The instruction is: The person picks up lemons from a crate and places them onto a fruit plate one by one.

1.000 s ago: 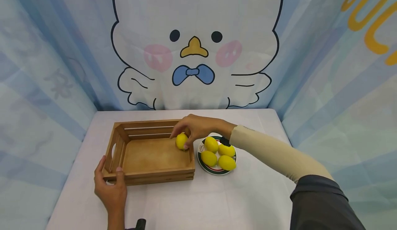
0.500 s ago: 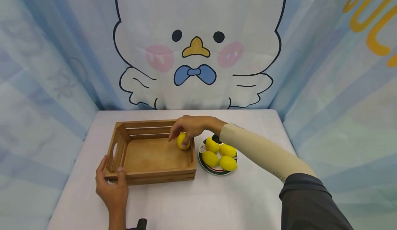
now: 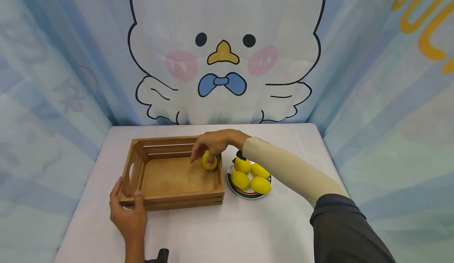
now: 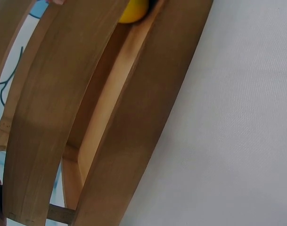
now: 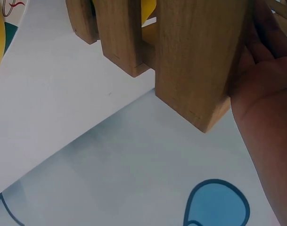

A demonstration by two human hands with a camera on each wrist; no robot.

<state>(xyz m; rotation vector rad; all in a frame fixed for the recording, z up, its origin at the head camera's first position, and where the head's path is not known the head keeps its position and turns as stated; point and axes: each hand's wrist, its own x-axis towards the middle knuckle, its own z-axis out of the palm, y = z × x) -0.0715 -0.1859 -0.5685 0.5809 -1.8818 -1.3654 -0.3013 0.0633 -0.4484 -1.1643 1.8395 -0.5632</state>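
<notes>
In the head view, my left hand grips the front left corner of a slatted wooden crate, thumb over the near rim. My right hand reaches over the crate's right end, thumb and fingers around a yellow lemon just inside. The left wrist view looks along the crate's slats, with part of the lemon between them. Seen from the right wrist, my right hand lies against the end slats, and a bit of yellow shows through a gap.
Right of the crate stands a round plate with a dark green rim, bearing several lemons. My right forearm passes over its back edge. A white cloth covers the table, and printed curtains enclose its back and sides.
My right hand and forearm have shifted a little to the left over the crate's end, with the thumb now across the lemon. The left hand stays on the corner.
</notes>
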